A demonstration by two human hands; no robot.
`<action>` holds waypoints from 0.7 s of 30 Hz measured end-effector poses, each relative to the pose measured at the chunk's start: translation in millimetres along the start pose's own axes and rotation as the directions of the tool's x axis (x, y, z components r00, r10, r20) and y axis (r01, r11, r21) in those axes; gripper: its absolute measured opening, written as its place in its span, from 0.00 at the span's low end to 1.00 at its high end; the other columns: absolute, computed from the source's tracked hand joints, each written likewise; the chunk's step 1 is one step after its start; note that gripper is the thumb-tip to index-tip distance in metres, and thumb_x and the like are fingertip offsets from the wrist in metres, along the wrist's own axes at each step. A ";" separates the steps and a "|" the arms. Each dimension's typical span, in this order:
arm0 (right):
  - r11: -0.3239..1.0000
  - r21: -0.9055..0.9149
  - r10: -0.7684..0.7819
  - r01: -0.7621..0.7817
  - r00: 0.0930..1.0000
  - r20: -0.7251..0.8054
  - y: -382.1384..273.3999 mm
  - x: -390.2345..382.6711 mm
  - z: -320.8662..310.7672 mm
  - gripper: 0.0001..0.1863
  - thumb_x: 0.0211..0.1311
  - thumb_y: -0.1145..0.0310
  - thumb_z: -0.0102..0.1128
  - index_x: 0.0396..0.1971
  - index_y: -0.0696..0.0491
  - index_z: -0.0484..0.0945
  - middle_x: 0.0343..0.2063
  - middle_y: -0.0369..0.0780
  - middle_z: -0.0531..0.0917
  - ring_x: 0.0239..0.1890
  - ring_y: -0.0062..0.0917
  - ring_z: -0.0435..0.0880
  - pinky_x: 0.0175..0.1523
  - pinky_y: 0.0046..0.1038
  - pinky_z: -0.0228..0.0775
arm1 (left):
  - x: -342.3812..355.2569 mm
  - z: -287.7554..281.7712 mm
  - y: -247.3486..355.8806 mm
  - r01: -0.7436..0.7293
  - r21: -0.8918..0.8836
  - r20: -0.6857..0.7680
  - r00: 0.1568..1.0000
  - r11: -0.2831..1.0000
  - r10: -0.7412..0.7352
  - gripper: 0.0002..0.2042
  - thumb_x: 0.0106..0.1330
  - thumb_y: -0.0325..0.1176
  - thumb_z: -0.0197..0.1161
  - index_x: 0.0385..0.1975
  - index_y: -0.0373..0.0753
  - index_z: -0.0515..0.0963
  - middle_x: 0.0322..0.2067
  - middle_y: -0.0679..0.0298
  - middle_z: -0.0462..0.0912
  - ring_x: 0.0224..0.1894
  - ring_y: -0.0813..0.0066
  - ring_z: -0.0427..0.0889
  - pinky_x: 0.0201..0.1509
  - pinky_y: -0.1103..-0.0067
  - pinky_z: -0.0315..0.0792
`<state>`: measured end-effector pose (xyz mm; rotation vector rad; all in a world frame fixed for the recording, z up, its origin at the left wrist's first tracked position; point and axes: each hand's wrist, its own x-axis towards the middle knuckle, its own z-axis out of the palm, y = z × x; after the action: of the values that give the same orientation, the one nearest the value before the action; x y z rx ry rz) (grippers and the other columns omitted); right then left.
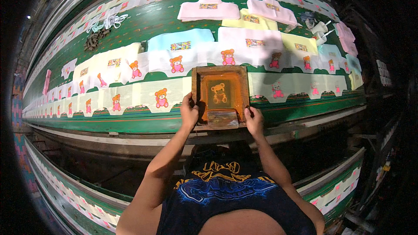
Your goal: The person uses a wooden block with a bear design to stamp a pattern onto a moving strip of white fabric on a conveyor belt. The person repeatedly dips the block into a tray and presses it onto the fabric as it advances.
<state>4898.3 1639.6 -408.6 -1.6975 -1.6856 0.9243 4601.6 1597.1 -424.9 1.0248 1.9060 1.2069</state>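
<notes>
A wooden-framed printing screen (220, 70) lies over the front row of pale fabric pieces, its mesh stained orange around a bear stencil. My left hand (190, 112) grips the left side of the frame, and my right hand (254, 121) grips its lower right side. Inside the frame, along the near edge, rests a squeegee (222, 119). Left of the screen, a fabric piece (143, 92) carries an orange and pink bear print (161, 98). To the right, another fabric piece (300, 88) bears paler pink, partial bear prints (277, 90). The fabric under the screen is hidden.
Behind the front row lie more printed pieces and folded stacks in blue (191, 37), pink (209, 11) and yellow (300, 43). White cups (320, 28) stand at the far right of the green table (148, 124). Cords (106, 22) lie far left. Another table (82, 191) is behind me.
</notes>
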 end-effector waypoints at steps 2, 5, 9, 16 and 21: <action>1.000 0.008 -0.013 0.013 1.000 0.000 14.1 -2.6 3.1 0.20 0.70 0.60 0.61 0.50 0.63 0.80 0.38 0.47 0.81 0.43 0.37 0.82 0.50 0.34 0.73 | -4.4 3.9 26.5 0.011 -0.003 0.002 1.000 1.000 -0.011 0.31 0.54 0.10 0.54 0.63 0.29 0.67 0.58 0.49 0.76 0.60 0.59 0.76 0.65 0.71 0.69; 0.997 0.076 0.002 0.001 0.999 -0.033 28.4 1.5 -10.7 0.21 0.70 0.60 0.62 0.49 0.64 0.80 0.38 0.46 0.80 0.42 0.35 0.81 0.50 0.33 0.73 | -13.7 19.6 54.4 -0.031 0.023 -0.014 0.999 0.999 0.031 0.32 0.55 0.09 0.51 0.64 0.29 0.66 0.60 0.49 0.75 0.64 0.59 0.74 0.66 0.70 0.68; 1.000 0.021 -0.011 0.012 0.999 -0.049 45.9 18.0 -66.7 0.21 0.70 0.60 0.62 0.50 0.64 0.79 0.39 0.44 0.79 0.43 0.33 0.80 0.51 0.32 0.72 | -21.2 75.2 69.5 -0.148 -0.041 -0.028 0.989 0.988 0.147 0.32 0.55 0.10 0.53 0.64 0.30 0.67 0.59 0.49 0.75 0.64 0.58 0.74 0.66 0.71 0.68; 0.994 0.102 0.037 -0.039 0.999 0.026 107.8 61.7 -179.4 0.26 0.69 0.56 0.62 0.52 0.66 0.77 0.38 0.48 0.76 0.44 0.42 0.77 0.54 0.39 0.69 | -37.3 213.7 95.1 -0.093 -0.211 0.007 0.995 0.973 0.096 0.32 0.54 0.09 0.51 0.64 0.30 0.66 0.58 0.52 0.76 0.62 0.63 0.76 0.65 0.72 0.69; 1.000 0.015 -0.006 0.006 1.000 -0.004 161.4 77.0 -202.2 0.23 0.68 0.61 0.64 0.50 0.66 0.79 0.36 0.44 0.78 0.41 0.33 0.78 0.48 0.32 0.70 | -42.4 261.0 84.4 -0.080 -0.136 0.029 0.996 0.988 0.084 0.33 0.54 0.08 0.50 0.65 0.30 0.66 0.59 0.51 0.76 0.63 0.62 0.74 0.67 0.71 0.68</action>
<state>5154.3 1724.2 -422.1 -1.6824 -1.6768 0.9280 4862.3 1691.4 -436.9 1.0533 1.7456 1.3365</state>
